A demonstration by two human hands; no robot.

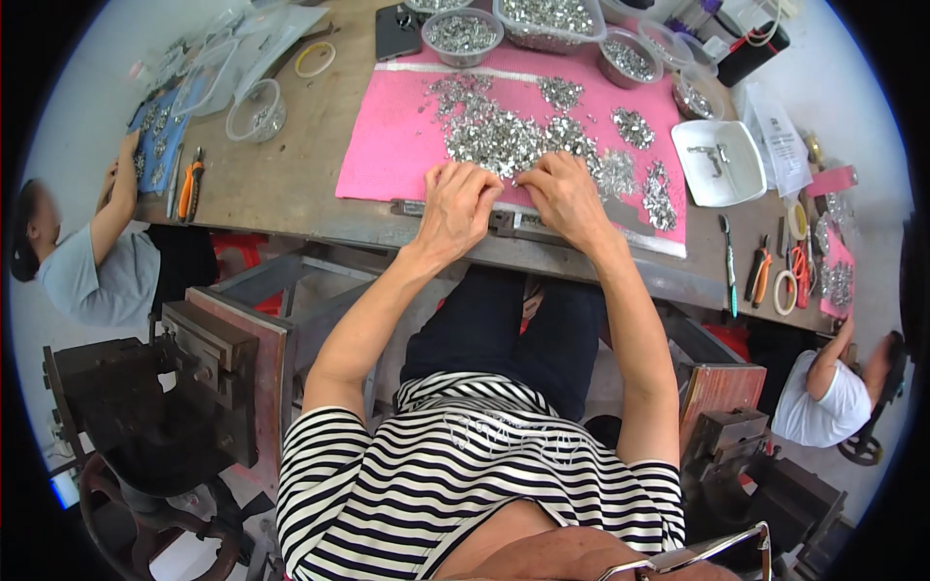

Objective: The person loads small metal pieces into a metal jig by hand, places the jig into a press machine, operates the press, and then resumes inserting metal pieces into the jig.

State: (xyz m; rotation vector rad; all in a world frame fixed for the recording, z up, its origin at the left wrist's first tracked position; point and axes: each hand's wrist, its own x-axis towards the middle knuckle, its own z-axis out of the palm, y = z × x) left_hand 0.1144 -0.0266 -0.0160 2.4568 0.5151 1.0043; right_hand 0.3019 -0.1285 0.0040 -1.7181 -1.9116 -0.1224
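Note:
A heap of small shiny metal pieces (494, 138) lies on the pink mat (378, 145), with smaller piles around it. My left hand (459, 208) is at the near edge of the heap, fingers curled and thumb pressed to the fingertips. Just right of it, my right hand (565, 197) is bent downward in a pinch, its fingertips close to the left ones. What sits between the fingertips is too small to make out. Below both hands, a dark metal bar with a small block (502, 223) runs along the table's front edge.
Tubs of metal pieces (463, 34) line the mat's back edge. A white tray (719, 163) with a few parts stands right, near a toothbrush (728, 261) and orange-handled pliers (761, 271). More pliers (194, 184) lie left. Co-workers sit at both sides.

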